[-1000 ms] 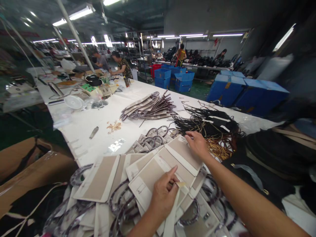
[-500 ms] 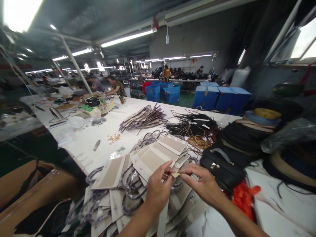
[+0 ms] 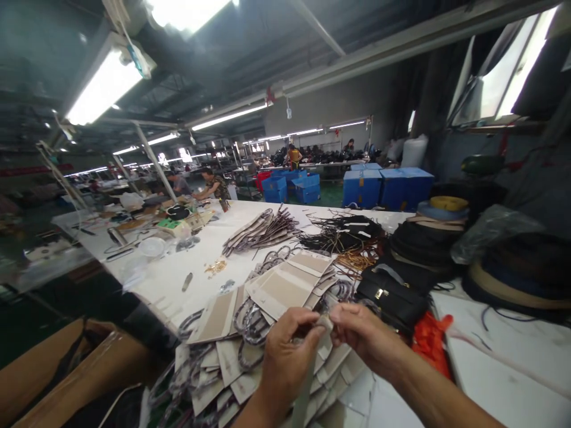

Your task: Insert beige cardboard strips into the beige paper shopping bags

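Note:
Over a pile of flat beige bag panels, my two hands meet at the end of a pale strap (image 3: pixel 304 389). The thumb and fingers of my left hand (image 3: pixel 288 353) are closed on the strap, whose tail hangs down below them. My right hand (image 3: pixel 366 336) pinches at the strap's end, fingers curled, close to the left fingertips. Whether a small fitting is also between the fingers, I cannot make out. Beneath and beyond lie the beige panels (image 3: pixel 285 284) with plastic-wrapped loop handles (image 3: pixel 250 324).
Strap bundles (image 3: pixel 261 232), black cords (image 3: pixel 343 232) and small gold fittings (image 3: pixel 216 267) lie on the white table (image 3: pixel 200 306). To the right are a black bag (image 3: pixel 392 297), red material (image 3: pixel 432 342) and stacked rolls (image 3: pixel 417 244). A cardboard box (image 3: pixel 84 368) stands lower left. Co-workers sit farther back.
The camera view has tilted up, so the table sits lower in the picture. My hands have turned the strap's end, and my right fingers are more curled over it.

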Available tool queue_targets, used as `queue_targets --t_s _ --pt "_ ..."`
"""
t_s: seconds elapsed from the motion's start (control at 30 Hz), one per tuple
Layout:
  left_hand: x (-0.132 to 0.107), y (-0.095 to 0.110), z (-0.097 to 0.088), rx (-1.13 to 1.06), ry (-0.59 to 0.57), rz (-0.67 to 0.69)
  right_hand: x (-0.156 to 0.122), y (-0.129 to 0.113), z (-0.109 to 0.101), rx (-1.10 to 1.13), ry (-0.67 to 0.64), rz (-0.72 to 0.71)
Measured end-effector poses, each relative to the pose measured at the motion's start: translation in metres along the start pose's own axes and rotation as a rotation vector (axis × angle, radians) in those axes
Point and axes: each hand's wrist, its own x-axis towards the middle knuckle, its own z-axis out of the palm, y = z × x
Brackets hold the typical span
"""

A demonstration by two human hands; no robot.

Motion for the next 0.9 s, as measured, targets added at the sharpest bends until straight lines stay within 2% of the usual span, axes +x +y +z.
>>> queue_targets --t_s 0.07,0.13,0.27,0.3,0.37,0.47,0.53,0.67,0.9 --pt "-0.004 0.005 0.001 0.035 0.036 0.120 -0.009 0.000 0.007 0.150 -0.003 0.045" --pt "-0.007 0.012 0.002 0.074 0.049 0.221 -0.016 -0.002 0.011 0.168 0.001 0.040" --pt "-0.012 0.027 0.002 0.220 0.137 0.339 -0.030 -0.010 0.008 -0.081 0.044 -0.073" --pt "-0.014 0.031 0.002 0.247 0.147 0.316 -0.034 -0.012 0.007 -0.148 0.054 -0.096" --pt "-0.019 0.035 0.004 0.222 0.113 0.175 -0.040 -0.015 0.008 -0.226 0.065 -0.126" --pt "-0.027 0.040 0.008 0.037 -0.001 -0.122 -0.049 -0.015 0.012 -0.177 0.077 -0.113" --pt "-0.034 0.045 0.011 -0.067 -0.058 -0.223 -0.054 -0.012 0.015 -0.096 0.085 -0.072" --pt "-0.043 0.058 0.015 -0.051 -0.098 -0.195 -0.065 -0.009 0.018 -0.012 0.083 -0.017" --pt "-0.049 0.061 0.016 0.152 -0.095 -0.089 -0.078 -0.011 0.014 -0.137 0.095 -0.004"
